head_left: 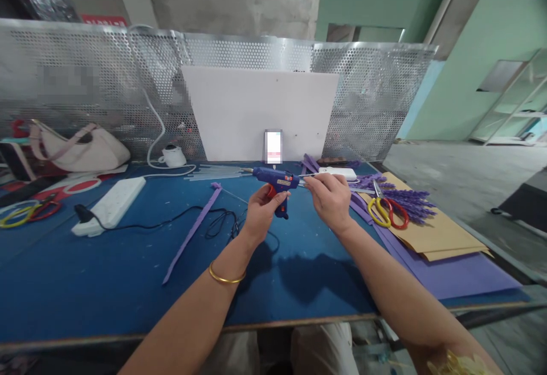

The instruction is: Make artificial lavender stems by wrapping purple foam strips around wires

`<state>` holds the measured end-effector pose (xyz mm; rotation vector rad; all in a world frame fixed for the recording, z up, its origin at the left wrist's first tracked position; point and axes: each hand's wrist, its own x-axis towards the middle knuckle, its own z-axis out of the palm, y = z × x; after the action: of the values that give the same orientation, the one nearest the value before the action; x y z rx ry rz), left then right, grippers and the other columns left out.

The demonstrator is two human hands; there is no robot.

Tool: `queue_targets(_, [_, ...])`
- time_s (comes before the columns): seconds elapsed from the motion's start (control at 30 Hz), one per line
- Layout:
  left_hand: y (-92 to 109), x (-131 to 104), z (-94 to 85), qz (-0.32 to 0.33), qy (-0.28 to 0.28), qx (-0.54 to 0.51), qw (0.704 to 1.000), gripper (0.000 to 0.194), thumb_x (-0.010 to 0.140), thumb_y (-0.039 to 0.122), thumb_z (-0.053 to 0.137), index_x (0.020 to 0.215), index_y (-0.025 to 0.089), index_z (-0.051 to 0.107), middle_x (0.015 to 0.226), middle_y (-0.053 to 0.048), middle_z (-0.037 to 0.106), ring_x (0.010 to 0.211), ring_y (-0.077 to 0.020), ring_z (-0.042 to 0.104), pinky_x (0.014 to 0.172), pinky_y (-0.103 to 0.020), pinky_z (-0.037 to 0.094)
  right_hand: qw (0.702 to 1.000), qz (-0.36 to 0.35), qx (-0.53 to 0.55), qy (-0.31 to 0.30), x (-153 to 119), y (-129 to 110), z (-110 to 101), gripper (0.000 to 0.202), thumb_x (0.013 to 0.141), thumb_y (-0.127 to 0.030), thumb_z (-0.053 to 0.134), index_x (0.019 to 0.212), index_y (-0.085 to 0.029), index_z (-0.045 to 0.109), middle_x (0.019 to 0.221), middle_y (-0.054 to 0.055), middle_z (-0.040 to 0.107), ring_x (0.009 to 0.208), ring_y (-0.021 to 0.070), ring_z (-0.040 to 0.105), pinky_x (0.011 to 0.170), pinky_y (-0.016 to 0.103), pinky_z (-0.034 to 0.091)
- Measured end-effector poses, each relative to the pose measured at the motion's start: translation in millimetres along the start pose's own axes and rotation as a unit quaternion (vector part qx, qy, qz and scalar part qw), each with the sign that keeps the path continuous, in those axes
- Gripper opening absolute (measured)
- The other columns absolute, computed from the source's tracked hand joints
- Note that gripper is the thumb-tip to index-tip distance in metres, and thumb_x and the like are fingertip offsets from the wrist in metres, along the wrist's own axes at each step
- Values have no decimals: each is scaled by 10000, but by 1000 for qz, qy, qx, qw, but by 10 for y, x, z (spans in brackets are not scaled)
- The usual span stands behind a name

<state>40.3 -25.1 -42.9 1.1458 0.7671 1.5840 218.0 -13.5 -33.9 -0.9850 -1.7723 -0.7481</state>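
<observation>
A blue glue gun (276, 178) is held above the blue table (171, 301), its nozzle pointing left. My left hand (262, 210) is wrapped round its handle. At the gun's rear end, my right hand (331, 197) pinches a thin clear stick. More clear glue sticks (220, 172) lie behind the nozzle. A long purple strip (192, 235) with a gathered top rests left of my hands. To the right are purple flower sprigs (412, 201) and scissors (387, 212) with yellow and red handles.
Brown paper (448, 232) and purple sheets (470, 275) lie at the right. A white power strip (109, 207) with a black cable, more scissors (29, 214) and a pale handbag (89, 150) are at the left. A lit phone (273, 147) stands against a white board (260, 107).
</observation>
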Motion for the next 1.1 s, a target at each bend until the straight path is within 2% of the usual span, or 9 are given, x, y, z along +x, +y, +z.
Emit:
queue_targets(0.13, [-32, -1, -3, -9, -5, -2, 1000, 275, 637, 336, 860, 843, 181, 765, 794, -40, 754, 753, -158, 670, 750, -271, 509, 1000, 3, 9, 4, -4, -3, 24, 206, 998, -242, 525, 937, -214, 720, 834, 39, 706, 781, 138, 638, 781, 294, 401])
queue_targets(0.3, [-71, 6, -2, -9, -10, -8, 1000, 304, 625, 361, 870, 844, 179, 761, 801, -36, 754, 759, -160, 668, 751, -279, 506, 998, -16, 19, 50, -3, 1, 55, 156, 977, -229, 569, 926, -208, 715, 795, 32, 696, 751, 140, 631, 749, 298, 404])
queue_targets(0.63, [-120, 14, -5, -44, -11, -29, 999, 318, 631, 337, 865, 882, 176, 756, 809, -34, 750, 757, -157, 667, 703, -267, 503, 999, -6, 4, 32, -15, 9, 79, 178, 986, -219, 550, 954, -231, 724, 827, 23, 709, 749, 132, 629, 792, 307, 402])
queue_targets(0.8, [-159, 38, -10, -80, 10, -75, 994, 364, 622, 360, 867, 884, 145, 734, 813, -51, 745, 742, -147, 659, 678, -254, 496, 997, -43, -4, 61, -62, -65, -12, 211, 957, -343, 596, 1071, -197, 698, 974, 106, 711, 920, 212, 632, 874, 361, 408])
queue_targets(0.9, [-166, 56, -1, -89, 34, -108, 990, 368, 607, 345, 873, 862, 139, 705, 811, -48, 736, 734, -141, 652, 683, -254, 497, 994, -40, 96, -25, -121, -161, 2, 254, 972, -376, 547, 851, -201, 686, 827, 84, 680, 800, 197, 618, 770, 336, 428])
queue_targets(0.97, [-164, 51, 15, -78, 46, -118, 989, 346, 600, 314, 875, 830, 151, 674, 785, -29, 718, 739, -143, 649, 680, -253, 496, 972, 64, 194, -115, -155, -233, 76, 298, 967, -419, 531, 814, -204, 668, 831, 76, 675, 770, 192, 614, 737, 329, 442])
queue_targets(1.0, [-165, 41, 27, -73, 48, -117, 989, 334, 599, 299, 873, 809, 158, 655, 764, -15, 703, 735, -143, 645, 669, -249, 492, 945, 142, 254, -151, -168, -266, 123, 296, 952, -452, 542, 858, -204, 672, 869, 76, 685, 794, 198, 624, 743, 328, 457])
queue_targets(1.03, [-166, 28, 40, -70, 49, -108, 990, 326, 598, 286, 872, 785, 164, 635, 737, -1, 684, 719, -140, 635, 650, -243, 484, 903, 222, 323, -176, -179, -296, 170, 310, 929, -491, 558, 918, -204, 676, 913, 75, 697, 832, 205, 636, 759, 328, 474])
queue_targets(1.1, [-175, -4, 69, -73, 28, -74, 994, 326, 615, 285, 862, 809, 167, 628, 737, 9, 666, 693, -133, 613, 627, -241, 470, 781, 356, 468, -211, -191, -341, 244, 400, 871, -577, 592, 989, -204, 678, 951, 69, 719, 892, 221, 656, 796, 334, 501])
